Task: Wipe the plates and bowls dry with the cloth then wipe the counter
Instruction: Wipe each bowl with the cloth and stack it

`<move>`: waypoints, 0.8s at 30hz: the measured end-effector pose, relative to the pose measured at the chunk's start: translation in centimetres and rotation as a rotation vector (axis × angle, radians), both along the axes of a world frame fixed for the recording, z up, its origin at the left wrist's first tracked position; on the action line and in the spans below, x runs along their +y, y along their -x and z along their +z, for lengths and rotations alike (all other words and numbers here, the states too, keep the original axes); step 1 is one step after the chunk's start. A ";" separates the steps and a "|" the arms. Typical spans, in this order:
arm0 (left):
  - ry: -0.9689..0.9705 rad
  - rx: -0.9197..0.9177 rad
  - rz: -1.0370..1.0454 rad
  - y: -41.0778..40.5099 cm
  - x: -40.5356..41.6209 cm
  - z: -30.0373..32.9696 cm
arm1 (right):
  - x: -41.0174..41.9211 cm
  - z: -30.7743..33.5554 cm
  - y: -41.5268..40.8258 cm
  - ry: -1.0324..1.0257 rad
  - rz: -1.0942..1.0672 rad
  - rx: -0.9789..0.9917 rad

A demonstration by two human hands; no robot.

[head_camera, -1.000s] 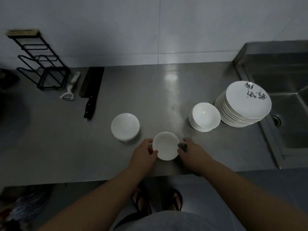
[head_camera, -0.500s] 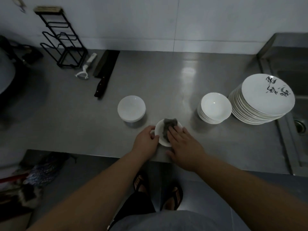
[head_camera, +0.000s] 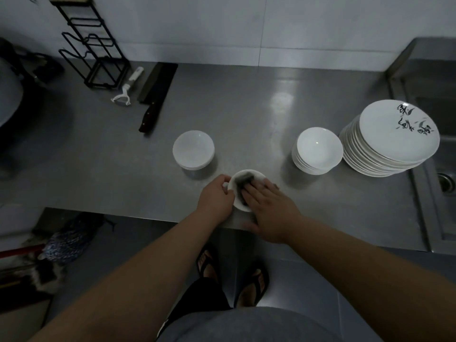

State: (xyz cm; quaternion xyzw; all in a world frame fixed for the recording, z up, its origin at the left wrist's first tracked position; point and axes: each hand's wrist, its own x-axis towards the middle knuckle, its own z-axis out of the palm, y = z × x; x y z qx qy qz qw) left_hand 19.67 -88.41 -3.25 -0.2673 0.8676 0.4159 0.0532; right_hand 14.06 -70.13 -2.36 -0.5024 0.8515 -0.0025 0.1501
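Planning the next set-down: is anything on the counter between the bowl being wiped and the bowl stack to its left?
Nothing visible. The bowl and the left bowl stack are separated only by bare counter; the knife lies farther back.

White bowls (head_camera: pixel 317 149), black-inked top plate (head_camera: pixel 399 130), grey cloth (head_camera: pixel 243 180), steel-grey counter (head_camera: pixel 246 104)

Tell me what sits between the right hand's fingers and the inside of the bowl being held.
In the head view, a dark grey cloth lies there: the right hand presses it into the small bowl, while the left hand grips the rim.
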 end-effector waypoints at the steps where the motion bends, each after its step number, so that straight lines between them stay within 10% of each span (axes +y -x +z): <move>1: 0.002 -0.008 0.012 0.1 0.0 0.1 | -0.3 -0.2 -0.8 0.009 -0.017 -0.022; 9: 0.087 -0.029 -0.108 0.5 -0.2 0.2 | 3.3 -0.1 3.5 -0.036 0.208 0.136; 19: -0.098 -0.171 0.103 -0.4 0.8 0.4 | 1.8 -1.4 -2.8 0.109 -0.066 -0.020; 24: 0.169 -0.142 -0.144 2.3 -0.4 1.9 | 2.4 -0.5 0.9 0.062 0.179 0.037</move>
